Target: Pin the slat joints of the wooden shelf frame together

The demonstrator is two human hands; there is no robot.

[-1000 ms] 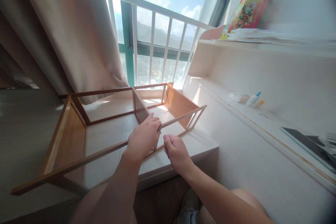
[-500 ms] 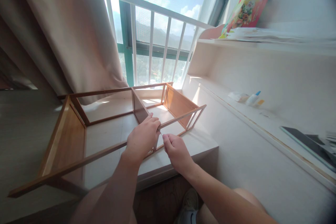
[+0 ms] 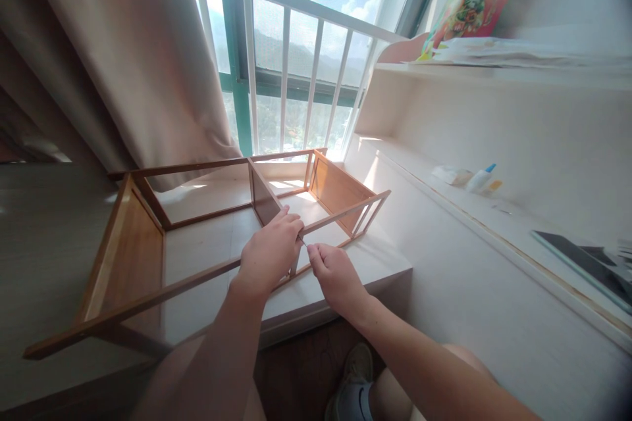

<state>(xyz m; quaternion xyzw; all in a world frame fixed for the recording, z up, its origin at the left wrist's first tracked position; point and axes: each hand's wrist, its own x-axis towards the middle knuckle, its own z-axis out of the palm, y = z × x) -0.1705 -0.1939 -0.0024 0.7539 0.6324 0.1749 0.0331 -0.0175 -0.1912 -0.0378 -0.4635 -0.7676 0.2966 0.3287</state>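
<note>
A brown wooden shelf frame (image 3: 178, 285) lies on its side on the white window ledge, with panels at both ends and one across the middle. My left hand (image 3: 271, 247) is closed over its near rail, where the middle panel meets it. Just right of that, my right hand (image 3: 338, 276) pinches a thin metal tool (image 3: 303, 243) whose tip points at the rail joint. Most of the tool is hidden in my fingers, so its exact kind does not show.
Behind the frame stand a white railing (image 3: 285, 79) and the window. A beige curtain (image 3: 123, 66) hangs at left. On the right desk (image 3: 439, 210) are a small white bottle with a blue cap (image 3: 480, 177) and a dark tablet-like slab (image 3: 582, 270). A colourful bag (image 3: 476, 6) sits on the shelf above.
My right hand has turned slightly around the thin tool, staying by the joint. My left hand keeps its hold on the rail. The whole view has shifted a little.
</note>
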